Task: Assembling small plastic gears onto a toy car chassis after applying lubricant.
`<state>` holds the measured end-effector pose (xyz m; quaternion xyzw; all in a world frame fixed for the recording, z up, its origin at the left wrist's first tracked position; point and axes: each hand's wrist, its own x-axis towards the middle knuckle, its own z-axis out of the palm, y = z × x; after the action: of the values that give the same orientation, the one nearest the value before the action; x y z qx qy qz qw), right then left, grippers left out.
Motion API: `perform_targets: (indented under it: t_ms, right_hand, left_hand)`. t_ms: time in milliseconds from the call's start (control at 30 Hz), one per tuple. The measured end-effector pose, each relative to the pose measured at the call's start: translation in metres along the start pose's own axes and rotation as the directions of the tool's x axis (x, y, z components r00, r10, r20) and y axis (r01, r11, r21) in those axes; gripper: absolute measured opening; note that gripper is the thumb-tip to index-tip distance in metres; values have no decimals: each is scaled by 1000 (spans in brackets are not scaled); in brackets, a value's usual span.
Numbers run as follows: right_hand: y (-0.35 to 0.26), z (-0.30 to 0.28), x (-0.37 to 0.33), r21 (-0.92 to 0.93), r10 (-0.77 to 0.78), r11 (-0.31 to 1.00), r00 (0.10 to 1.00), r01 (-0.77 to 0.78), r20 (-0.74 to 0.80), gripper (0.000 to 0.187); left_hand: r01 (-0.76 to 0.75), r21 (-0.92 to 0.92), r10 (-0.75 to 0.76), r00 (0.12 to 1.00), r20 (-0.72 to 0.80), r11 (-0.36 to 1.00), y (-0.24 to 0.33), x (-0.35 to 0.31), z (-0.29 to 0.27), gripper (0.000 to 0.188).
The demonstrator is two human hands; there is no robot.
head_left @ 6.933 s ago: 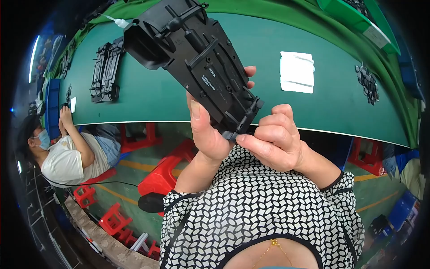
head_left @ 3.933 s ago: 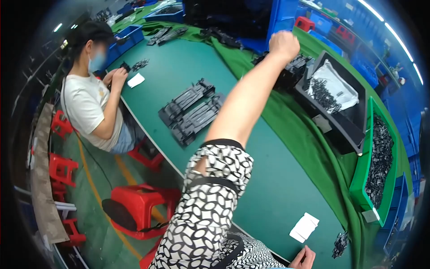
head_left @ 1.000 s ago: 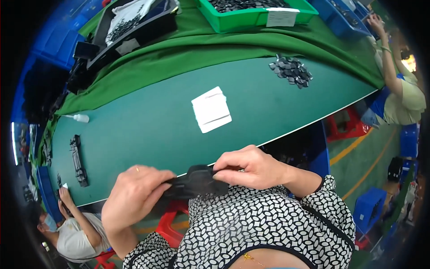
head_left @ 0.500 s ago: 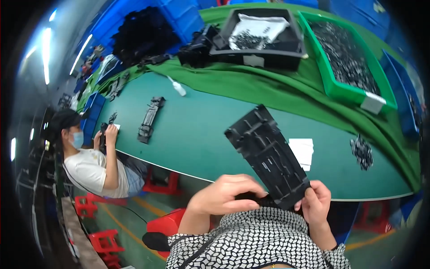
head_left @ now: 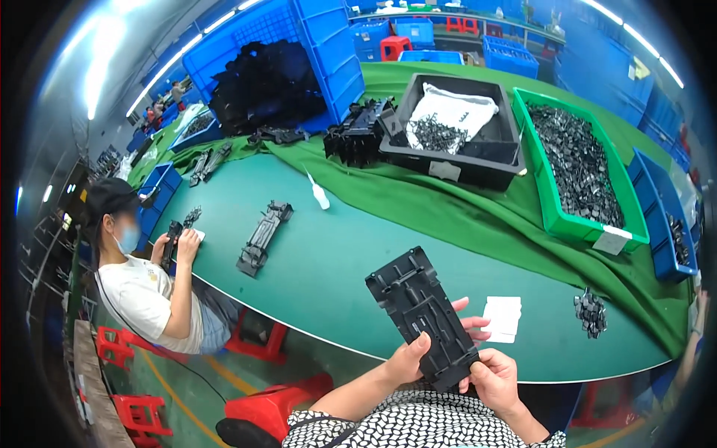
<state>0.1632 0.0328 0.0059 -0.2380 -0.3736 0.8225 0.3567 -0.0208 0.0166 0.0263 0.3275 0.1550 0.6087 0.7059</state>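
A long black moulded plastic part, with ribs and slots along its face, is held tilted above the near edge of the green table. My left hand supports it from the left: the thumb lies on the near left edge, while the fingers pass behind and stick out past the right side. At the near right corner, my right hand pinches the part between thumb and fingers. Just right of those fingertips lie white sheets or cards. A small heap of black pieces rests farther right.
Another long black part and a white dropper bottle lie on the table. Behind stand a black bin, a green bin of small black pieces and blue crates. A masked co-worker sits at left, handling black parts.
My left hand has gone from beside the part to around it, thumb on top and fingers behind. My right hand keeps its corner grip. The view has tipped up, showing more background.
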Motion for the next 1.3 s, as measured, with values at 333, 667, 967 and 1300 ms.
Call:
perform_targets:
  t_ms: [333,667,967,1300]
  right_hand:
    - [-59,9,52,-586,-8,808,993,-63,-117,16]
    - [-72,35,152,-573,90,812,994,-111,-64,18]
    - [-56,113,308,-309,94,949,993,-68,70,21]
    - [-15,141,431,64,80,995,988,-72,-134,26]
  left_hand:
    - [-292,-1,287,939,-190,956,14,12,-41,85]
    - [-315,-216,186,866,-464,924,17,13,-59,57]
    - [-374,-300,170,828,-535,877,23,10,-62,54]
    - [-335,-246,143,808,-571,909,24,11,-59,56]
